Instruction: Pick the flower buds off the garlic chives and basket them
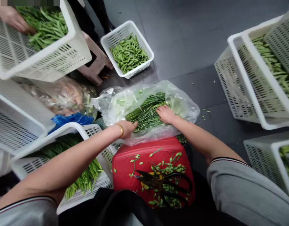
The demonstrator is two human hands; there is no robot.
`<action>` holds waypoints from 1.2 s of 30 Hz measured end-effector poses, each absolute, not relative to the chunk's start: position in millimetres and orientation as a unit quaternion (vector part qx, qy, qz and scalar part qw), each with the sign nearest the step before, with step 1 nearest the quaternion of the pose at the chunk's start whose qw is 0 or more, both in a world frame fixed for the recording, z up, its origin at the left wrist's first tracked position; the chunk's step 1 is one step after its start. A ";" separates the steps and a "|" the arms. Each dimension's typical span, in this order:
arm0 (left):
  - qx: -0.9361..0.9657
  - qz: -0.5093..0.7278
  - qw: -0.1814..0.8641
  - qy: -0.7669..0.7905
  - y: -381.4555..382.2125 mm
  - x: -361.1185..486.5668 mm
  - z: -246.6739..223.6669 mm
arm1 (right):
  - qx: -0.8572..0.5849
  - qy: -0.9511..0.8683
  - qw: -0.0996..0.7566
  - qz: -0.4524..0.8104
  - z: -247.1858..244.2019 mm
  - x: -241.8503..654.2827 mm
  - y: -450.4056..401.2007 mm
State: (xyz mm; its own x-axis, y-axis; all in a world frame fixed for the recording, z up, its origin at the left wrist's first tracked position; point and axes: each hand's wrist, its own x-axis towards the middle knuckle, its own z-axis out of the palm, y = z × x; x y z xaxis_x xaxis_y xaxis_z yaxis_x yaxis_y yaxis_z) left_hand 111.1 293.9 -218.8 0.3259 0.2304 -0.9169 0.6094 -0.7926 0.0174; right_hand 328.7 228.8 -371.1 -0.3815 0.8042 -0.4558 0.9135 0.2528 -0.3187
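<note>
Right grip (166, 114) lies spread on slender green stems (146, 114), left grip (128, 128) closure indeterminate; bundle between them likely light, flexible, bruisable, best held mid-length.

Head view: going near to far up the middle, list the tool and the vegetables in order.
Scissors → long green stalks → green pods in a white basket.

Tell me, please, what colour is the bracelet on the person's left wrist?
The bracelet is gold-coloured, seen best in the head view.
</note>
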 end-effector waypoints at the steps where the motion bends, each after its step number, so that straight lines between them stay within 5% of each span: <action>1: 0.798 -0.516 0.185 0.250 285.2 111.0 -214.7 | 0.545 0.788 0.107 -0.265 -376.7 330.1 216.6; 36: 0.838 -0.441 0.232 0.224 262.9 109.2 -195.5 | 0.465 0.766 0.359 -0.262 -355.7 336.1 224.8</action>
State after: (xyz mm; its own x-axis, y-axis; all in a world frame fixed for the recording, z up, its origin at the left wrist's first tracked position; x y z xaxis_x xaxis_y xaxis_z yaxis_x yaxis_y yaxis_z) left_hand 109.2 262.9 -195.5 0.5107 0.1706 -0.8426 0.5799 -0.7919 0.1911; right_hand 336.1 224.8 -355.7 -0.3098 0.5236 -0.7936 0.8999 0.4309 -0.0670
